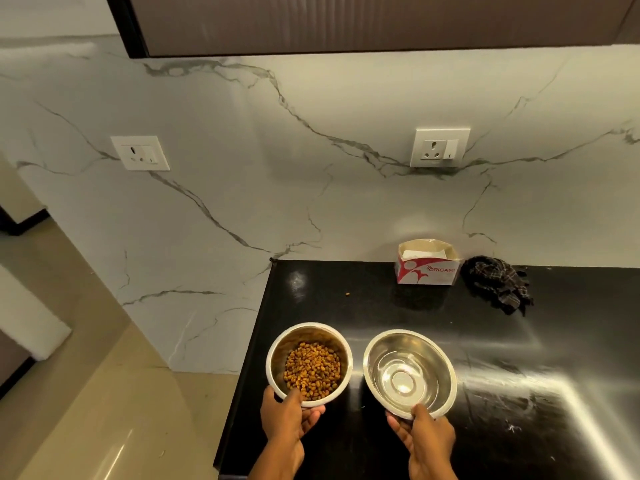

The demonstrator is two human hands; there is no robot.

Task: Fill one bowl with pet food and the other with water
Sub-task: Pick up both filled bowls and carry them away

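Where the beige floor (86, 393) ends at far left, a white wall (242, 168) with grey marble veining begins. It carries one socket (140, 153) at left and a second socket (440, 147) further right, both below a dark cabinet (346, 22). A black, glossy worktop (519, 375) fills the lower right. Along its back, left to right: a single kibble piece (346, 293) lying alone; a red-and-white carton (426, 263), top open, against the wall; a crumpled dark checked cloth (498, 284) just beside the carton. All three sit well behind the bowls, on the far side from the hands. Near the front edge are two steel bowls side by side, close but apart. The left bowl (294, 341) holds a heap of brown pet food (312, 370) covering its bottom. The left hand (287, 417) grips its near rim, thumb over the rim, fingers curled beneath. The right bowl (381, 362) has a shiny interior with concentric rings; cannot tell whether water stands in it. The right hand (424, 433) grips its near rim likewise, thumb on top, fingers under. Cannot tell whether either bowl rests on the worktop or is lifted off it.
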